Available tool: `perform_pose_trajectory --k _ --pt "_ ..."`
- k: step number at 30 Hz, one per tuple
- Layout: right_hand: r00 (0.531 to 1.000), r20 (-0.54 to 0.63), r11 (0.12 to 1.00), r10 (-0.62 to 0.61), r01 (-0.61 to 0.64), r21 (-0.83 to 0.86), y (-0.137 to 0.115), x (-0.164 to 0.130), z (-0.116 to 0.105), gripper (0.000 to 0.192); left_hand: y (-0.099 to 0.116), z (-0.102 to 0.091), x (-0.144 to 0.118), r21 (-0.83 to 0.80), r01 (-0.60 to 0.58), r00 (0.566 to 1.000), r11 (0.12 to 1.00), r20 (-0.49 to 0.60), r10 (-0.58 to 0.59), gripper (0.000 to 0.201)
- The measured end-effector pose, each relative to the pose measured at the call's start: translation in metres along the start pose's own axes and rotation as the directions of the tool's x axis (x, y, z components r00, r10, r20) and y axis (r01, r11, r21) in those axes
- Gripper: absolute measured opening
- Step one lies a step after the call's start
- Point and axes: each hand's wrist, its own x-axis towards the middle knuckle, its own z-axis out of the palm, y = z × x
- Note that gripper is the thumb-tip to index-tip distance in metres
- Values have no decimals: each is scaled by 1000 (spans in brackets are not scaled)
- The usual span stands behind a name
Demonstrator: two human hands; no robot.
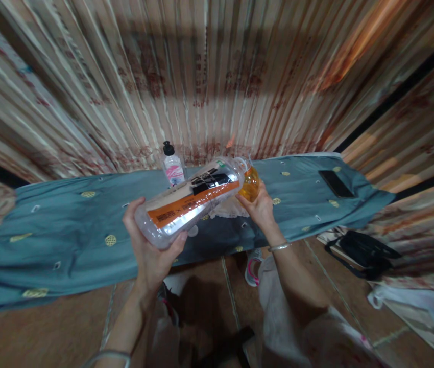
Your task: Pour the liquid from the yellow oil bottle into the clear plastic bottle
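Two hands work close together above a blue-grey cloth-covered table (67,240). The left hand (151,245) reaches up from the lower middle, palm cupped under the base of a large clear plastic bottle (190,202) with an orange and black label, fingers and thumb closed round its bottom end. It holds the bottle tipped nearly flat, neck pointing right and slightly up. The right hand (261,209), a thin bangle at its wrist, is wrapped round a small glass of amber liquid (249,185), which sits right at the bottle's mouth, touching or all but touching it.

Both the bottle and the glass hang over the middle of the table, nearer its far edge than its near one. To the left the cloth runs on wide and bare; to the right it runs to a corner. A striped curtain (217,87) hangs close behind the table.

Just behind the bottle stands a small clear bottle with a black cap (171,164). A dark phone (336,184) lies flat near the right end, well apart from the hands. A black bag (362,253) sits on the floor to the right.
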Motion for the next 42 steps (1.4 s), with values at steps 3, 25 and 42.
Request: perform_pose_trajectory --k 3,25,42 --pt "1000 2 1000 5 -5 -6 -1 0 0 83 -1 0 0 1 0 1000 1000 -15 0 90" --pt "1000 8 1000 -4 4 -13 -1 0 -1 83 -2 0 0 19 -30 999 999 -17 30 91" --pt "1000 6 1000 -4 4 -15 1 0 -1 87 4 0 1 47 -40 999 998 -11 40 88"
